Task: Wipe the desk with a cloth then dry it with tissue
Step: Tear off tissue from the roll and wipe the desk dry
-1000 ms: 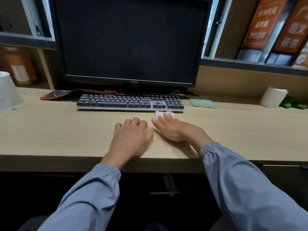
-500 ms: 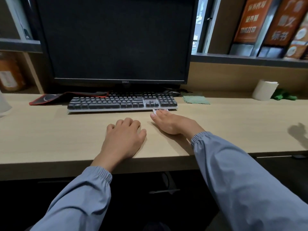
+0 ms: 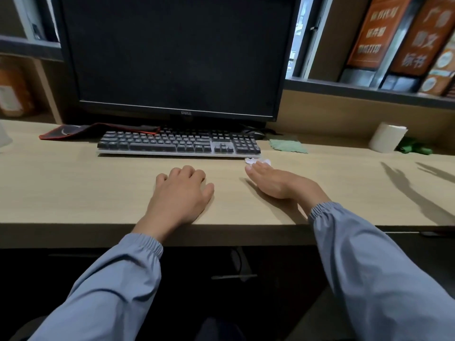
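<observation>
Left hand: the left hand (image 3: 181, 193) lies palm down on the table (image 3: 73, 188), in front of the keyboard (image 3: 179, 143); its fingers (image 3: 187, 172) are curled loosely together and grip nothing.
Right hand: the right hand (image 3: 280, 183) rests flat near the keyboard's right end, fingers extended and close together, pressing on the tissue (image 3: 257, 161).
Tissue: a small crumpled white wad, mostly hidden under the right fingertips, lying on the table just in front of the keyboard's right corner.
Cloth: a green cloth (image 3: 288, 145) lies flat on the table just right of the keyboard, apart from both hands.
Tissue roll: a white tissue roll (image 3: 386, 140) stands upright at the back right, with something green (image 3: 416, 148) just beside it.
Behind: a dark monitor (image 3: 172, 55) stands behind the keyboard; a red-edged mouse pad (image 3: 73, 131) lies to its left.
</observation>
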